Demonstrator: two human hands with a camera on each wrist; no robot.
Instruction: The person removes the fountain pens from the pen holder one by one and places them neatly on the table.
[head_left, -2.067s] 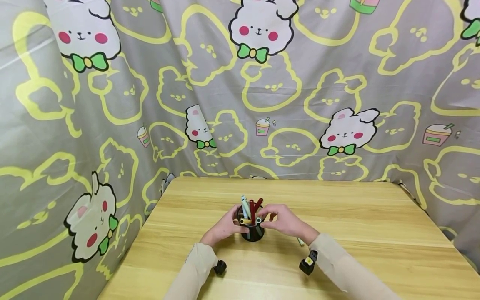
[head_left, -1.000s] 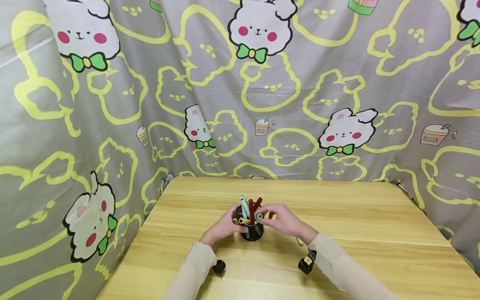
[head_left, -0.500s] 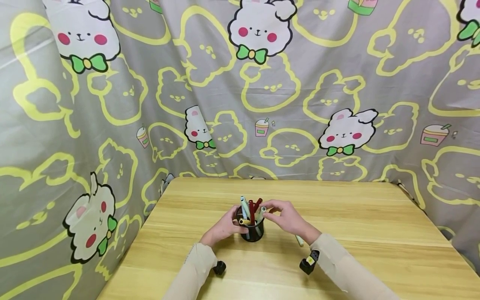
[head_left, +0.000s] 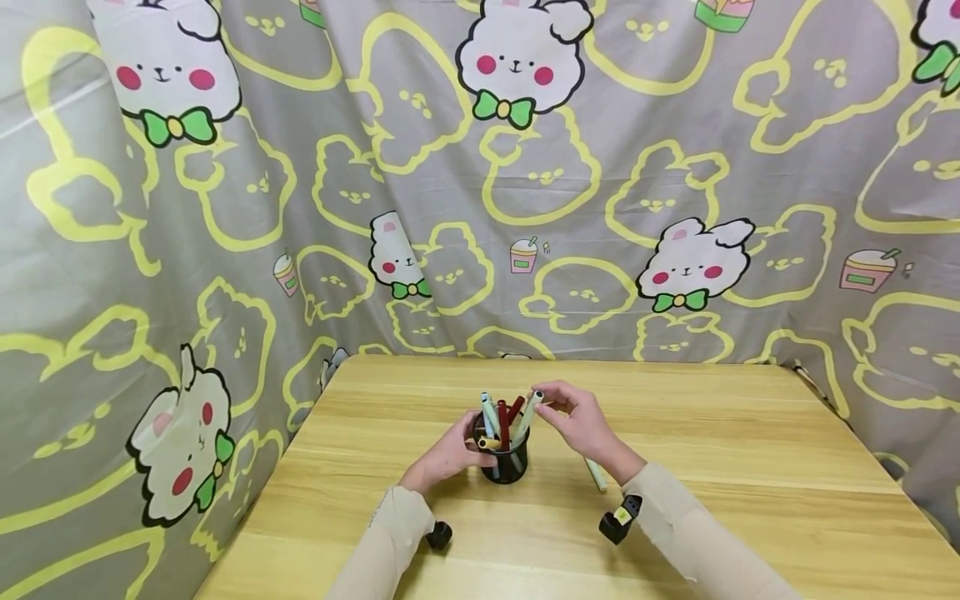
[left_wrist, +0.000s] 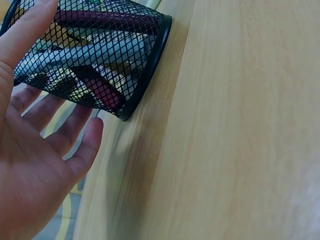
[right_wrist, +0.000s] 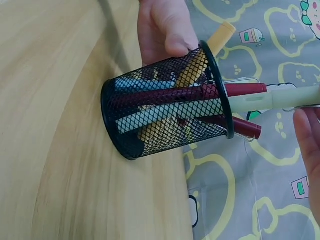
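Note:
A black mesh pen cup (head_left: 510,468) stands on the wooden table, full of several markers. My left hand (head_left: 448,454) grips the cup's left side, its thumb across the front of the mesh. My right hand (head_left: 579,419) pinches the top of a pale green marker (head_left: 529,413) between thumb and fingers. In the right wrist view the pale green marker (right_wrist: 295,97) stands partly out of the cup, its lower end still behind the mesh. Dark red markers (head_left: 503,423), a yellow marker (right_wrist: 221,38) and pale blue-green ones lean around it.
Another pale green marker (head_left: 597,476) lies on the table (head_left: 697,433) below my right wrist. Black wrist cameras (head_left: 617,523) hang under both sleeves. A grey curtain (head_left: 570,317) with rabbit and bear prints hangs behind the table and along its left side.
My right hand has risen up and to the right, drawing the pale green marker higher out of the cup. The left hand and the cup stay where they were.

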